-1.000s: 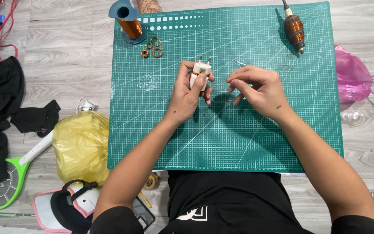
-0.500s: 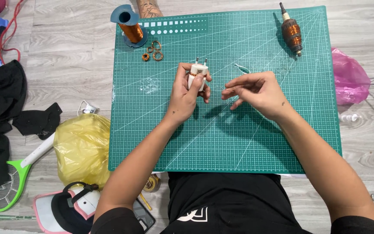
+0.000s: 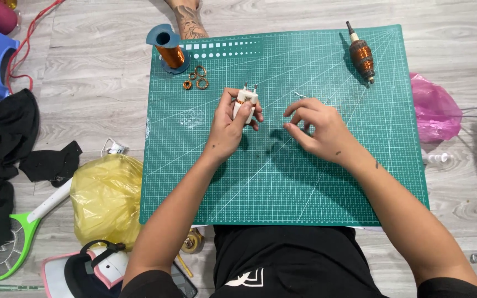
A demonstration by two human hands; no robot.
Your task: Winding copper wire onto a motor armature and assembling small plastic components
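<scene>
Head view, the only one here: the left hand (image 3: pixel 228 128) has its grip closed around a small white plastic bobbin piece with two metal pins sticking up (image 3: pixel 245 102), held just above the green gridded cutting mat (image 3: pixel 282 182), upper middle. The right hand (image 3: pixel 318 129) hovers close by, thumb and forefinger nearly pinched. I can't tell if there's anything between them; if it's a wire strand, it's too thin to see here.

My take on doing this bit well: keep the bobbin upright and steady in the left, pins facing away, and make small, light moves with the right, since that plastic looks slick and the pins look easy to bend.

Materials-wise: a spool of shiny copper wire on a blue plastic core (image 3: pixel 168 48) sits at the mat's top left, with a few little copper wire rings (image 3: pixel 196 78) just beside it. A copper-wound motor armature on a steel shaft (image 3: pixel 361 54) lies top right. The mat is matte and rubbery; the floor (image 3: pixel 95 66) is grey wood-look plank. A crinkly yellow plastic bag (image 3: pixel 106 196) sits off the left edge.
</scene>
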